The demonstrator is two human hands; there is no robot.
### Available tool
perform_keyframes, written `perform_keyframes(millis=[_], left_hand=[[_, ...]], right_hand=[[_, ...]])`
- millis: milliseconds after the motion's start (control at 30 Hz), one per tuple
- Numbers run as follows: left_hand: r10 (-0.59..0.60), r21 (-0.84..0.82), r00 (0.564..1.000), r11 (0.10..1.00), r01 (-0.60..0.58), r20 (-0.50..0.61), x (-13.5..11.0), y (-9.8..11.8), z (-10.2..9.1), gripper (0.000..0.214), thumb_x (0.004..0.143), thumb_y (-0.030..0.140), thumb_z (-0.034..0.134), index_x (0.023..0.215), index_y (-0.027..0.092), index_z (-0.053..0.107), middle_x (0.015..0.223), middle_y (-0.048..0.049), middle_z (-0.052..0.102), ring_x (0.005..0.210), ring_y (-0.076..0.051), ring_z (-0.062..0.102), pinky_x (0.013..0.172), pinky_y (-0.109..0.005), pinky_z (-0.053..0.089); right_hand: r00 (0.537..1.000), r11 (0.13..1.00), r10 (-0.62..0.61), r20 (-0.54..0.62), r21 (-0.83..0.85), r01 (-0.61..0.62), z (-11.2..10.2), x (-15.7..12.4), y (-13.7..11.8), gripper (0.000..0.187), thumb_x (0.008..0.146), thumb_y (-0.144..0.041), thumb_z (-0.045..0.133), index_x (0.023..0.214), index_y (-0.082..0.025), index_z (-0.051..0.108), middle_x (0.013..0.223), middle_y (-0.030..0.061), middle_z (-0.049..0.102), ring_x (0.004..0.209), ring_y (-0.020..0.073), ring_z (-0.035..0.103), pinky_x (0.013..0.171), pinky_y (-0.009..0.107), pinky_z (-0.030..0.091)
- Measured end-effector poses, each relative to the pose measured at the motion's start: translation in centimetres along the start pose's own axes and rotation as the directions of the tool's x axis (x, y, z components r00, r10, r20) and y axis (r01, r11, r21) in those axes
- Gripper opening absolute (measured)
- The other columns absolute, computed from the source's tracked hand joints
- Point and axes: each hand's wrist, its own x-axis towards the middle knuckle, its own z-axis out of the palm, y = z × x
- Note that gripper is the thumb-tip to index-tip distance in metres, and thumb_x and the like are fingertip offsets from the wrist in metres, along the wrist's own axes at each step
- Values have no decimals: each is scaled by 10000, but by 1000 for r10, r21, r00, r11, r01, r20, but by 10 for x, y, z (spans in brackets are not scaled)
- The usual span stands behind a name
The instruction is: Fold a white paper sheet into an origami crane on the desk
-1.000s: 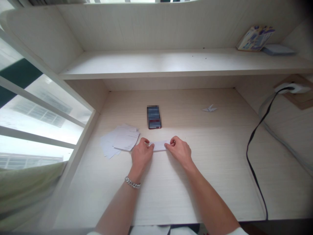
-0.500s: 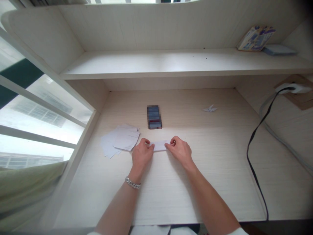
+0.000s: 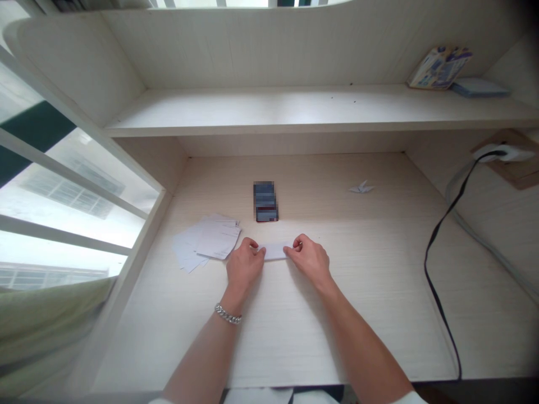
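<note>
A narrow strip of white paper (image 3: pixel 275 251), seemingly folded, lies on the desk between my two hands. My left hand (image 3: pixel 246 259) pinches its left end, thumb and fingers closed on it. At the other end, my right hand (image 3: pixel 309 257) grips the paper the same way. Just left of my left hand is a loose pile of white paper sheets (image 3: pixel 217 238). Beyond the strip lies a dark rectangular thing (image 3: pixel 265 201), blurred out by pixels, perhaps a phone. A small folded paper figure (image 3: pixel 361 187), like an origami crane, rests farther back on the right.
Over the back of the desk (image 3: pixel 379 314) runs a shelf (image 3: pixel 236 106) with a patterned box (image 3: pixel 440 68) and a flat bluish item (image 3: pixel 480 87). A black cable (image 3: pixel 432 241) hangs from a wall socket on the right. Window bars (image 3: pixel 67 233) and a green cloth (image 3: pixel 54 320) are at left.
</note>
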Motion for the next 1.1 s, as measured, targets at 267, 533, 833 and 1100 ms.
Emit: perform_keyframes(millis=[267,533,833,1100], left_hand=[[-10,53,1000,999,10,0,-4,5,-1,240,777,456,508,899,254,550,740,-1,673,735,-223,610,605,-306,381],[187,164,973,973,-164,-136,-17,9,-1,210,840,394,445,850,243,590,901,-45,604,900,-210,534,670,-305,399],[222,165,967,966,-201,-121,-22,7,1,255,861,405,413,877,264,625,903,-37,598,917,-207,498,675,-304,398],[257,173,959,957,-235,-120,-24,5,1,287,843,461,429,885,260,630,911,-45,588,934,-218,493,667,-305,410]], right_hand=[[1000,999,4,-15,-32,-5,1,-1,-1,213,701,-450,570,755,-245,594,732,-14,660,671,171,572,539,261,305],[996,999,-40,-74,-27,38,8,-7,0,224,735,-434,558,883,-270,601,756,-21,655,702,182,588,572,268,327],[981,989,-140,-132,-61,133,12,-8,7,188,789,-440,528,897,-352,655,909,-15,588,764,159,575,598,259,342],[942,939,-293,-165,-234,252,16,-16,6,238,888,-340,434,998,-312,643,927,24,582,783,164,537,580,266,352]])
